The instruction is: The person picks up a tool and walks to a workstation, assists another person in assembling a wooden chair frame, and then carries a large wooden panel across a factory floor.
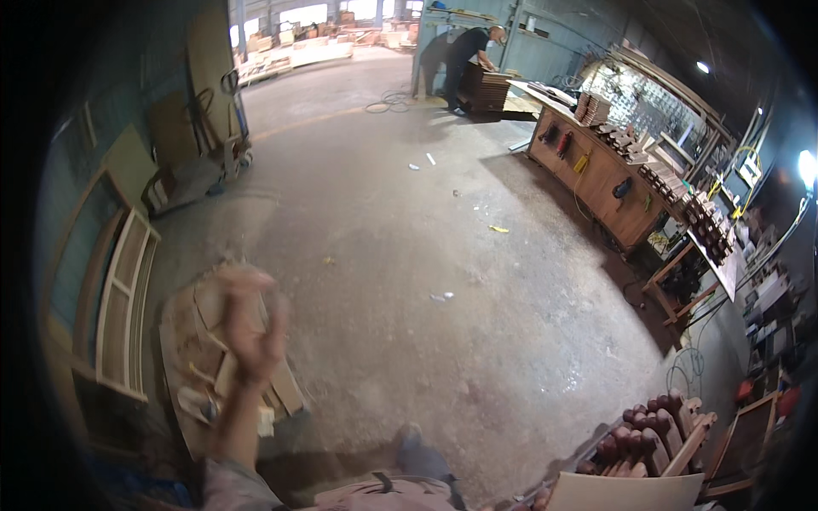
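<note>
My left hand (253,319) is raised at the lower left, in front of the wooden boards and offcuts (281,383) lying low behind it. Motion blurs it, but the thumb stands apart from the curled fingers and nothing shows between them. My right hand is out of view. At the lower right, close to my body, a pale open-topped box (630,492) holds several reddish-brown shaped wooden pieces (648,434) with rounded ends. A dark shoe (411,439) shows on the floor below me.
A long wooden workbench (588,175) runs along the right, bearing stacks of wooden parts (665,180). Another person (469,64) bends over a brown stack (486,89) at the back. Wooden frames (123,298) lean at left near a hand truck (234,128). Scraps (498,228) dot the concrete floor (383,281).
</note>
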A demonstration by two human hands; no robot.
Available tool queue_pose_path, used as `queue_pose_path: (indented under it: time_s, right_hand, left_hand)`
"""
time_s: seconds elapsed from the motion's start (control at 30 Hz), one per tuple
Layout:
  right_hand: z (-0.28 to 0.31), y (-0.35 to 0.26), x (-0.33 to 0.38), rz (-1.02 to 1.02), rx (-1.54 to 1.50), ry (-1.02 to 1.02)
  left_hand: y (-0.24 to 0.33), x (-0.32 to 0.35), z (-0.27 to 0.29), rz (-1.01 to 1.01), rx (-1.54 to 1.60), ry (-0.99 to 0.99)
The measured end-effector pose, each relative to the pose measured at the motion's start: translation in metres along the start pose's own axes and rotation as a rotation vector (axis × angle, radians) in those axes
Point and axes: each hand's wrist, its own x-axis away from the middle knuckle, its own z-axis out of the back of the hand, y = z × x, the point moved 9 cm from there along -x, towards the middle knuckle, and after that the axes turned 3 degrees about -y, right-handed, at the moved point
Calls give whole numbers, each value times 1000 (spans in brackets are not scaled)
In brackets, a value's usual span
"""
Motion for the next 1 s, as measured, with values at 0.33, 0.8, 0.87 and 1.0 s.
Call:
queue_pose_path:
  time_s: [0.33,0.8,0.87,1.0]
  right_hand:
    - [316,-621,-188,587,-32,218]
    - [557,-815,-487,560,131,277]
    - [584,-839,-526,769,241,452]
    - [646,-929,-640,-13,-95,-30]
  left_hand:
    - [-345,544,-214,1616,-398,-992]
    - [-851,22,-784,1352,30,-713]
    - [-885,-103,-884,1130,4,-744]
    - [-960,-199,-1019,1019,-109,-768]
